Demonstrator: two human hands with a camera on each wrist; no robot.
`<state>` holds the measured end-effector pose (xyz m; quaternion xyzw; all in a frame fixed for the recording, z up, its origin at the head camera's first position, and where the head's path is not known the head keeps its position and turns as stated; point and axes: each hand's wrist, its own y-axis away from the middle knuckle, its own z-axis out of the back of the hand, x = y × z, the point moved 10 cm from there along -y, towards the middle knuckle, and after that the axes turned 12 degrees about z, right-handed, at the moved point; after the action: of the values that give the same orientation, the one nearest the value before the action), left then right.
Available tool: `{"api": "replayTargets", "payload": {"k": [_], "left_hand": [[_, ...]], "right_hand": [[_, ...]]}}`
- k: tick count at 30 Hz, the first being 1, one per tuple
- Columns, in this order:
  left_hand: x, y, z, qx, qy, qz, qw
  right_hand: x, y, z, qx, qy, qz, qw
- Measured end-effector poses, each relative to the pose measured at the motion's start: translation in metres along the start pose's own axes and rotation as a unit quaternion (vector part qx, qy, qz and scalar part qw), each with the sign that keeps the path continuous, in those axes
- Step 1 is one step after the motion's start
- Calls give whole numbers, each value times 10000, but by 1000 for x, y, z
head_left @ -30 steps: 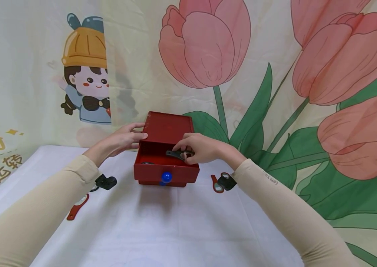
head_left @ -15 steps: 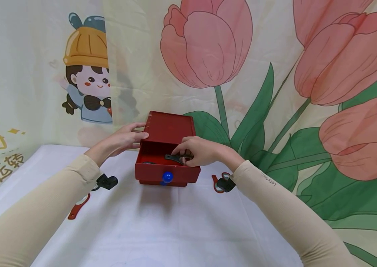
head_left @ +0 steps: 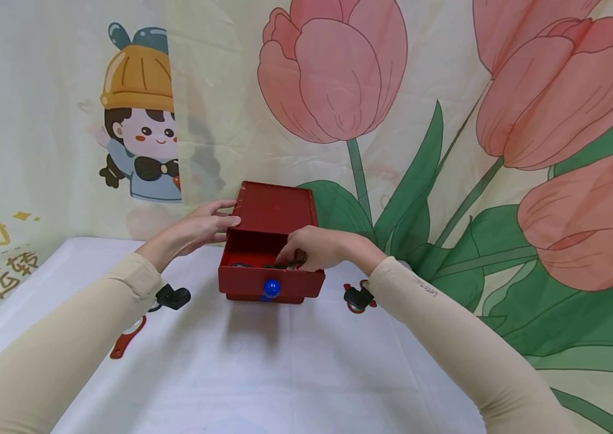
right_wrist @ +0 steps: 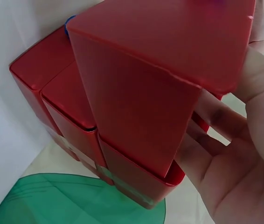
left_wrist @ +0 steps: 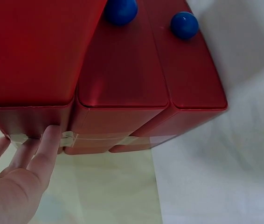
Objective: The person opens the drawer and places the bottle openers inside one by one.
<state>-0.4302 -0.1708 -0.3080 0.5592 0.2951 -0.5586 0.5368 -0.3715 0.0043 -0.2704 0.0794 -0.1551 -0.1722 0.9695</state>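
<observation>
A red drawer box [head_left: 273,208] with blue knobs stands on the table, its top drawer [head_left: 263,281] pulled out. My left hand [head_left: 203,226] rests against the box's left side, fingers fairly straight along the wall in the left wrist view and thumb at the top edge. Inside the drawer, my right hand [head_left: 314,247] has curled fingers on a black magnifying glass [head_left: 279,266], mostly hidden by the drawer front and the hand. A dark curved rim [head_left: 240,265] shows at the drawer's left. The drawer wall hides the right fingertips in the right wrist view.
A red-handled magnifying glass [head_left: 127,339] lies on the white tablecloth [head_left: 306,374] at the left. Another red-rimmed item [head_left: 356,310] lies at the right, partly covered by the black wrist camera [head_left: 358,296]. A printed curtain [head_left: 219,90] hangs close behind the box.
My right hand has lowered the black magnifying glass from above the drawer's rim down into the drawer, shifting slightly left. The left hand stays in place on the box.
</observation>
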Motion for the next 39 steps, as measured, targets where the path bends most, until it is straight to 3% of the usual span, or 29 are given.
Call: {"api": "replayTargets", "payload": {"k": [8,18,28,39], "left_hand": [[1,0,1,-11,-12,-8,10000],[-1,0,-1,-14,-29,-34,10000],[0,1,1,-26,-74,-49,10000],[0,0,1,24,5,-67,10000]], "right_hand": [[-4,-4,-4,12,-32,-63,10000],[-9,18,16,-891,-114,120,9959],[-21,59,37,-2312,-161,-62,9727],[-41,102,16,-2922,-320,-717,9531]]}}
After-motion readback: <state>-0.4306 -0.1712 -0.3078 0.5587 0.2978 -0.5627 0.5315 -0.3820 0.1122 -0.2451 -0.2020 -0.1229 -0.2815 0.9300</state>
